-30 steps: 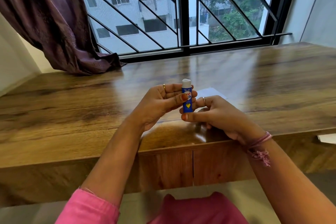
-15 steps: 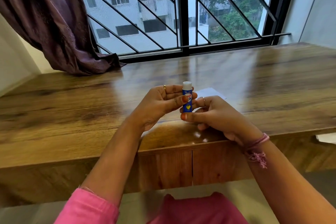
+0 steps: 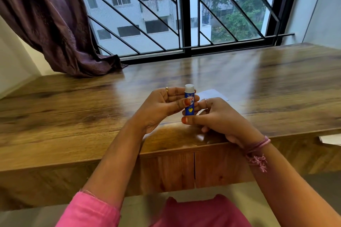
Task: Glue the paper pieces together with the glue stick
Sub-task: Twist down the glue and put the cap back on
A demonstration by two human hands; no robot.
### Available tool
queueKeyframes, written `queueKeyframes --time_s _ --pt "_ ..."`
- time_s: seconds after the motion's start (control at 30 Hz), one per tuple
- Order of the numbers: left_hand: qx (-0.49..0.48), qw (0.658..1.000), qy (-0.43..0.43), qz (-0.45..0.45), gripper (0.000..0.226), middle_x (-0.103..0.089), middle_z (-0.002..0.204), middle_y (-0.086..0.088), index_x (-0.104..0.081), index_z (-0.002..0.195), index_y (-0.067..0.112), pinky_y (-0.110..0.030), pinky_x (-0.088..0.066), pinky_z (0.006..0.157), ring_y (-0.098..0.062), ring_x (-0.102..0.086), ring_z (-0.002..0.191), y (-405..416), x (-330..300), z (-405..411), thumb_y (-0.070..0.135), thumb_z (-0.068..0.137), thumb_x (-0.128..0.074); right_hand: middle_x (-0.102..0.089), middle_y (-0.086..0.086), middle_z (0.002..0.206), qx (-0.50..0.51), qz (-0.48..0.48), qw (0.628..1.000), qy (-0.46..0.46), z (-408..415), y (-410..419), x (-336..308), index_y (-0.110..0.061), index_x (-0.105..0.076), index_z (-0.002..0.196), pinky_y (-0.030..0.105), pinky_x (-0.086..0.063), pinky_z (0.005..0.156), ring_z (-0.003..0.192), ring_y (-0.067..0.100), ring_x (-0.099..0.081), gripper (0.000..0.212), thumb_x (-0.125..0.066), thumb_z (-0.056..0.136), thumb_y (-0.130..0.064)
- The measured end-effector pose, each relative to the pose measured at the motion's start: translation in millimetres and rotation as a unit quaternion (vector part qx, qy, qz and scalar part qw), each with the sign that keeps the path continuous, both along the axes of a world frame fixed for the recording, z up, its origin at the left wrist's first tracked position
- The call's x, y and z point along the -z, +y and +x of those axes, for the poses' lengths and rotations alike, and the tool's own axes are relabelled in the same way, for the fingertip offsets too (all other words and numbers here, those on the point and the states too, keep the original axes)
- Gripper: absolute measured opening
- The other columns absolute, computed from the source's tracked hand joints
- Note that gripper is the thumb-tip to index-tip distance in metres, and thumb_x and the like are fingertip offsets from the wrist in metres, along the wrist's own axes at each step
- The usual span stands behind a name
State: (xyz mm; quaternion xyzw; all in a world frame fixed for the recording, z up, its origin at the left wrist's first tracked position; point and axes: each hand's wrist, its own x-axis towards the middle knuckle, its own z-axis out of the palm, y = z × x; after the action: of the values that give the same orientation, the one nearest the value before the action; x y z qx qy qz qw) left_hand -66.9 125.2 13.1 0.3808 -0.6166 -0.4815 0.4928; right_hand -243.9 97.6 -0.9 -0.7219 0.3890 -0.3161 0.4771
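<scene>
Blue-labelled glue stick (image 3: 189, 103) stands upright above the desk (image 3: 73, 112), the left hand (image 3: 162, 105) pinching its barrel, the right hand (image 3: 219, 116) curled at its base as if to twist. White paper (image 3: 212, 94) lies just beyond, nearer the right hand.

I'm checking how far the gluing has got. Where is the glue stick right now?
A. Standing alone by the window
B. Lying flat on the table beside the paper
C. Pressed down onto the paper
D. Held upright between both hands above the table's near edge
D: the glue stick stands upright, pinched by the left hand with the right hand at its base; the paper lies behind, untouched.
</scene>
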Motion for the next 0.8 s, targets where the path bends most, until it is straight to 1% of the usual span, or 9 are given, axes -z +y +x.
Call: queueKeyframes --time_s 0.1,0.2,0.27,0.37,0.43,0.5,0.63,0.7,0.8 --pt "0.006 1.000 -0.005 0.001 0.034 -0.071 0.109 -0.010 -0.065 0.114 0.010 -0.028 -0.053 0.088 -0.024 -0.065 0.107 -0.6 0.6 -1.0 0.012 0.080 -0.066 -0.062 -0.013 0.046 0.025 -0.024 0.999 -0.020 3.5 1.5 2.7 -0.021 -0.068 0.071 0.013 -0.040 0.040 0.039 -0.002 -0.052 0.024 -0.088 0.060 -0.030" --pt "0.013 1.000 0.014 -0.002 0.031 -0.071 0.109 -0.010 -0.067 0.112 0.013 -0.026 -0.053 0.085 -0.025 -0.065 0.107 -1.1 1.0 -1.2 0.013 0.081 -0.067 -0.059 -0.012 0.049 0.070 -0.082 0.994 -0.003 6.0 1.1 6.4 -0.023 -0.063 0.069 0.019 -0.041 0.048 0.043 -0.003 -0.051 0.036 -0.088 0.054 -0.044" --pt "0.013 1.000 0.019 -0.006 0.030 -0.071 0.110 -0.010 -0.068 0.111 0.014 -0.027 -0.053 0.086 -0.025 -0.065 0.107 -1.7 0.8 0.1 0.015 0.081 -0.067 -0.061 -0.009 0.063 0.056 -0.085 0.995 0.005 6.0 1.6 5.3 -0.024 -0.062 0.075 0.025 -0.046 0.051 0.048 0.000 -0.053 0.039 -0.085 0.055 -0.048" --pt "0.008 1.000 0.018 -0.008 0.030 -0.071 0.110 -0.010 -0.069 0.110 0.016 -0.027 -0.053 0.086 -0.025 -0.065 0.107 -2.4 1.0 2.5 0.015 0.080 -0.068 -0.069 -0.003 0.082 -0.016 -0.037 0.999 0.030 2.3 1.1 1.0 -0.022 -0.066 0.098 0.023 -0.050 0.051 0.050 0.005 -0.058 0.042 -0.081 0.066 -0.042" --pt "0.009 1.000 0.018 -0.006 0.029 -0.071 0.109 -0.010 -0.069 0.110 0.015 -0.028 -0.053 0.086 -0.025 -0.065 0.107 -2.4 1.7 2.7 0.014 0.080 -0.068 -0.070 -0.005 0.077 -0.028 -0.022 0.999 0.032 0.1 -0.2 0.1 -0.022 -0.070 0.100 0.018 -0.046 0.050 0.046 0.002 -0.054 0.036 -0.080 0.069 -0.037" --pt "0.012 1.000 0.018 -0.006 0.030 -0.071 0.109 -0.010 -0.069 0.110 0.015 -0.029 -0.053 0.086 -0.026 -0.066 0.106 -2.4 1.9 2.3 0.013 0.081 -0.068 -0.071 -0.003 0.074 -0.013 -0.019 1.000 0.005 0.7 -0.8 1.7 -0.020 -0.073 0.091 0.015 -0.043 0.047 0.045 0.001 -0.051 0.030 -0.083 0.066 -0.033" --pt "0.010 1.000 0.009 -0.006 0.032 -0.071 0.110 -0.010 -0.067 0.113 0.012 -0.031 -0.053 0.090 -0.026 -0.065 0.107 -2.6 1.8 0.9 0.014 0.080 -0.068 -0.058 -0.012 0.046 0.048 -0.047 0.998 -0.008 4.4 0.2 6.1 -0.019 -0.070 0.072 0.012 -0.037 0.041 0.037 -0.001 -0.047 0.031 -0.089 0.055 -0.037" --pt "0.011 1.000 0.012 -0.009 0.032 -0.071 0.110 -0.010 -0.068 0.112 0.012 -0.030 -0.053 0.090 -0.026 -0.065 0.107 -2.3 1.6 -0.3 0.014 0.080 -0.068 -0.054 -0.012 0.044 0.080 -0.084 0.993 0.011 5.8 -0.4 8.2 -0.020 -0.066 0.069 0.016 -0.037 0.044 0.038 -0.001 -0.047 0.036 -0.088 0.052 -0.044" --pt "0.013 1.000 0.022 -0.011 0.031 -0.071 0.110 -0.010 -0.069 0.111 0.014 -0.031 -0.053 0.089 -0.026 -0.065 0.108 -2.4 1.3 -0.4 0.015 0.080 -0.068 -0.054 -0.011 0.055 0.102 -0.131 0.986 0.032 7.5 1.7 8.4 -0.026 -0.058 0.066 0.017 -0.039 0.047 0.042 -0.002 -0.049 0.039 -0.086 0.052 -0.050"
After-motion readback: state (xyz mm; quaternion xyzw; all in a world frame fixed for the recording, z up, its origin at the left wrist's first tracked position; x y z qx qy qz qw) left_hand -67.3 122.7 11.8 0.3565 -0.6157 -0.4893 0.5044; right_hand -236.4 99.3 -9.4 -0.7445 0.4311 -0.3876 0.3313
